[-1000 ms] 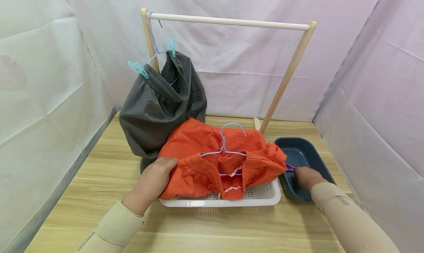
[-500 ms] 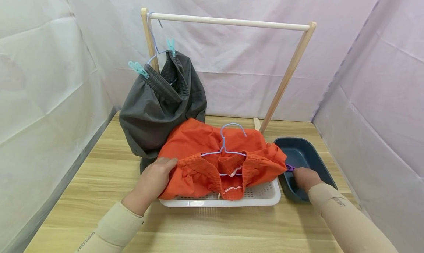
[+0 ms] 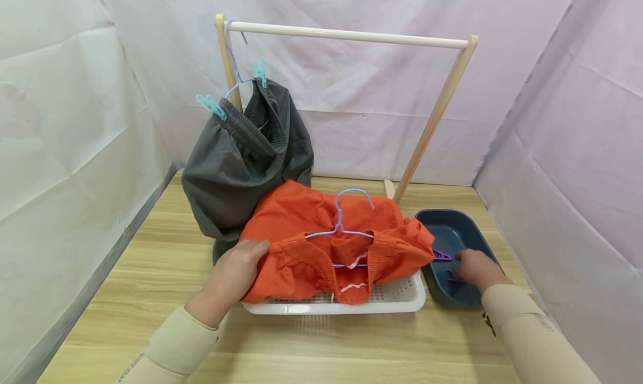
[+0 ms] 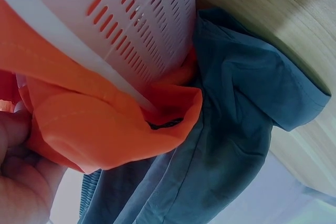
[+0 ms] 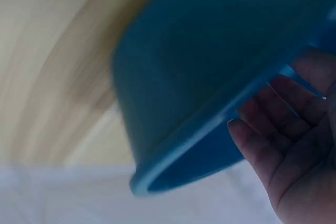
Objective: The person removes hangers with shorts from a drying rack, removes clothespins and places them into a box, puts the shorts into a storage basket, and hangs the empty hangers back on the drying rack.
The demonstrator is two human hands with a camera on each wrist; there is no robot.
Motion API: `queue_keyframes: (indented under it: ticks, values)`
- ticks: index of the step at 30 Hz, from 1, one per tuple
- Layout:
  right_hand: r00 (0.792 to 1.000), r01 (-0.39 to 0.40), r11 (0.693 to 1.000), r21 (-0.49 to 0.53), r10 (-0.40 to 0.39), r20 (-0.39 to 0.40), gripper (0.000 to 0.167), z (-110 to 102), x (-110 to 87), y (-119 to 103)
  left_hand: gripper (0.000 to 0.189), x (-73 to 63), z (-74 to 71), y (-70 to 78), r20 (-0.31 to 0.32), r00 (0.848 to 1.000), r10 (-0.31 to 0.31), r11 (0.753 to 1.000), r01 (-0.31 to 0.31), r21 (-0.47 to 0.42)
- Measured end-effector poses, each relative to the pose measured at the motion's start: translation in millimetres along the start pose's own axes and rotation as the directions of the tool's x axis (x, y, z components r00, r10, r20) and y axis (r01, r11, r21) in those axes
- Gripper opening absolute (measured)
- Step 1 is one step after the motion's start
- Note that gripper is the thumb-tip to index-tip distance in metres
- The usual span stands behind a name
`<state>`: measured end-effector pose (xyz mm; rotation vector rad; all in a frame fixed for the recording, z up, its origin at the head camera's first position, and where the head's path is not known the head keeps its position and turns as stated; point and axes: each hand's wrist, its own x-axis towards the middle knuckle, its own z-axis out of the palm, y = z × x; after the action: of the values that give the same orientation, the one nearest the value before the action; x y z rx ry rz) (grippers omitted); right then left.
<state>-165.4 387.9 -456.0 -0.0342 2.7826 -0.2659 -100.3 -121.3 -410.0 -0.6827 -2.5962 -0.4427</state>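
My left hand (image 3: 242, 264) grips the left side of orange shorts (image 3: 288, 261) that lie over a white plastic basket (image 3: 397, 303). In the left wrist view, its fingers (image 4: 26, 182) curl at the bunched orange cloth. A light blue hanger (image 3: 340, 222) sits inside the elastic waistband, hook pointing up. My right hand (image 3: 479, 268) is inside a dark blue basin (image 3: 454, 233), fingers relaxed. A purple clothespin (image 3: 442, 255) lies left of its fingertips, and another purple piece (image 3: 456, 276) shows just below them. In the right wrist view, the basin wall partly hides the fingers.
A wooden rack with a white rod (image 3: 346, 34) stands at the back. From its left end, grey shorts (image 3: 241, 161) hang on a blue hanger, held by two turquoise clothespins (image 3: 211, 106). White cloth walls (image 3: 567, 149) enclose the wooden table (image 3: 135, 272).
My right hand has shifted a little to the right within the basin, away from the purple clothespin, and a second purple piece has come into sight. My left hand stays on the orange shorts.
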Motion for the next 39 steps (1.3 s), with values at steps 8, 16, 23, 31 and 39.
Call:
queue_keyframes:
  ticks: [8,16,23,31,39]
  values:
    - [0.979,0.004,0.981,0.192,0.034,-0.199,0.044,-17,-15.8,4,0.024,0.1,1.4,-0.7,-0.015,1.0,0.012,1.0,-0.012,0.008]
    - [0.942,0.094,0.964,0.248,-0.006,-0.335,0.042,-31,-34.2,-18,0.024,0.7,0.8,0.5,-0.029,0.999,0.021,1.0,-0.021,0.009]
    - [0.912,0.145,0.96,0.239,-0.036,-0.409,0.041,-42,-48.8,-50,0.024,0.6,2.0,-0.2,-0.036,0.999,0.027,1.0,-0.027,0.005]
    - [0.867,0.238,0.949,0.208,-0.111,-0.485,0.038,-47,-62.1,-84,0.025,-0.5,2.4,-0.5,-0.043,0.999,0.026,1.0,-0.026,0.006]
    - [0.803,0.377,0.904,0.202,-0.211,-0.558,0.032,-39,-67.3,-105,0.025,-0.6,2.1,-0.5,-0.042,0.999,0.024,1.0,-0.023,0.01]
